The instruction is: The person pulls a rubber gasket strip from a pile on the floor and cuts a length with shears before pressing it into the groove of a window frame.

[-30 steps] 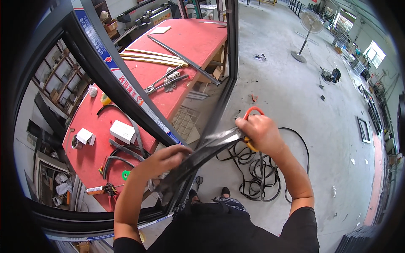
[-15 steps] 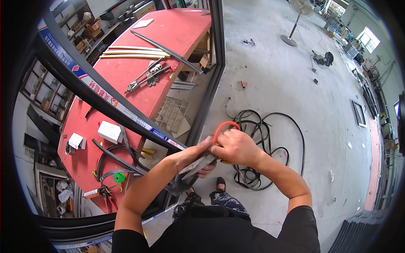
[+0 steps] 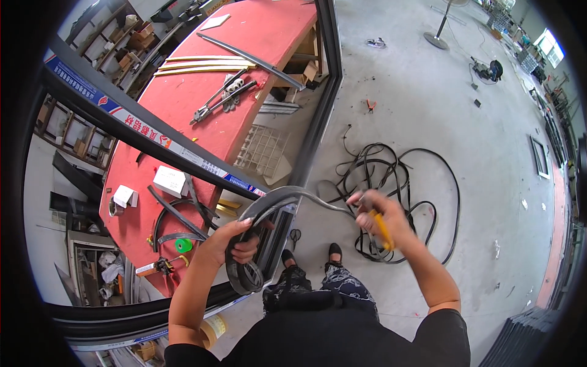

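Note:
My left hand (image 3: 235, 244) is closed round a looped black rubber sealing strip (image 3: 246, 278), held in front of the window frame. The strip arches up and over to the right, thinning toward my right hand (image 3: 385, 221). That hand is closed on a hand tool with a yellow-orange handle (image 3: 385, 231); motion blurs it, and I cannot make out its working end. Whether the strip's far end touches the right hand's fingers is unclear. Below the right hand, a tangled coil of black strip (image 3: 454, 199) lies on the floor.
A dark window frame (image 3: 327, 104) stands at my left, between me and a red-topped table (image 3: 165, 128). The table carries long-handled cutters (image 3: 223, 101), white boxes (image 3: 171, 181), green tape (image 3: 183, 245) and a caulking gun (image 3: 162, 266). Scissors (image 3: 295, 237) lie near my feet. Red pliers (image 3: 370, 106) lie farther off.
My hands have drawn apart, the left leftward and down with the strip, the right rightward with the tool. The strip now spans between them. The view has shifted slightly.

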Tool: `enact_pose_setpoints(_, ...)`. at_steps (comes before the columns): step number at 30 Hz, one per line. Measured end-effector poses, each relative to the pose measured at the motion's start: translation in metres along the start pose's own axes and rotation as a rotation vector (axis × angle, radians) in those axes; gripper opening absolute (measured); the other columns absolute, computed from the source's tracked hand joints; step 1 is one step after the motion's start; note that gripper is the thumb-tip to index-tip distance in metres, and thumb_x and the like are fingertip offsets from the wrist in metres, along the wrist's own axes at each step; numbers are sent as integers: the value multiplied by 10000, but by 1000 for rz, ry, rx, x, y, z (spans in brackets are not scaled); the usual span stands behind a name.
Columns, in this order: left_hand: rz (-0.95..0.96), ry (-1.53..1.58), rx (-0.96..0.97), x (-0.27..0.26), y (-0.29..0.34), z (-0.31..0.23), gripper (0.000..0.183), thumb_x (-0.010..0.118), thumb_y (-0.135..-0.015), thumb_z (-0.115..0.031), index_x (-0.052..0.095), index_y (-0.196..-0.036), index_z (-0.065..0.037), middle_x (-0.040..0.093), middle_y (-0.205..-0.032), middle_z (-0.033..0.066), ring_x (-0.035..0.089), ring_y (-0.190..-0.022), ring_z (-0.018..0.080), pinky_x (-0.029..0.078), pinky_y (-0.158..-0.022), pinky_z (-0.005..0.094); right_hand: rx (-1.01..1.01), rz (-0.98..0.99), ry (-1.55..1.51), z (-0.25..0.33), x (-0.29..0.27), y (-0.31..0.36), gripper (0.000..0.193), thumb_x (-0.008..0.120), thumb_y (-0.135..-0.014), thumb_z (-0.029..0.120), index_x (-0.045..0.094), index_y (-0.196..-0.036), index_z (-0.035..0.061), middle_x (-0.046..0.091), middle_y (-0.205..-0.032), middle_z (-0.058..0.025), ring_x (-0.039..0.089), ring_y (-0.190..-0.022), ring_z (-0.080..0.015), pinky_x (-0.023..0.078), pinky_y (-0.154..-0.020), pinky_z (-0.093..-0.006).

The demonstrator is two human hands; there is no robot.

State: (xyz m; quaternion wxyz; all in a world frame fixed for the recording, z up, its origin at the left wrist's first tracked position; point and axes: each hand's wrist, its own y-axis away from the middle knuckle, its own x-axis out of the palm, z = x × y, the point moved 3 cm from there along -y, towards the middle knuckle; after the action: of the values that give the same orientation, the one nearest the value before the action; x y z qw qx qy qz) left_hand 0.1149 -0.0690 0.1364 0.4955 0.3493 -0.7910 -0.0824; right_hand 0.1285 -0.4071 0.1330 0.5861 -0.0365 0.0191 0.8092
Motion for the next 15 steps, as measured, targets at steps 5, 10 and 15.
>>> enact_pose_setpoints(5, -68, 55, 41, -1, 15, -1, 511, 468, -980, -418, 476, -1267, 5, 279, -504, -47, 270, -385, 65, 244, -388, 237, 506, 299, -308, -38, 86, 34, 400, 633, -925, 422, 609, -1180, 115, 534, -826, 18, 485, -691, -41, 433, -569, -200)
enact_pose_setpoints(10, -58, 44, 102, -5, 36, 2, 526, 444, -988, -419, 467, -1262, 30, 277, -499, -46, 274, -380, 65, 233, -388, 239, 617, 319, -598, -78, 127, 43, 537, 575, -934, 529, 579, -1160, 43, 536, -771, -6, 420, -501, -43, 354, -418, -182)
enact_pose_setpoints(15, 3, 3, 106, -6, 57, 12, 579, 466, -972, -439, 448, -1256, 65, 284, -477, -37, 275, -360, 69, 230, -372, 247, 630, 356, -646, -83, 155, 23, 588, 528, -956, 530, 533, -1230, 10, 552, -829, -27, 471, -584, -48, 413, -486, -189)
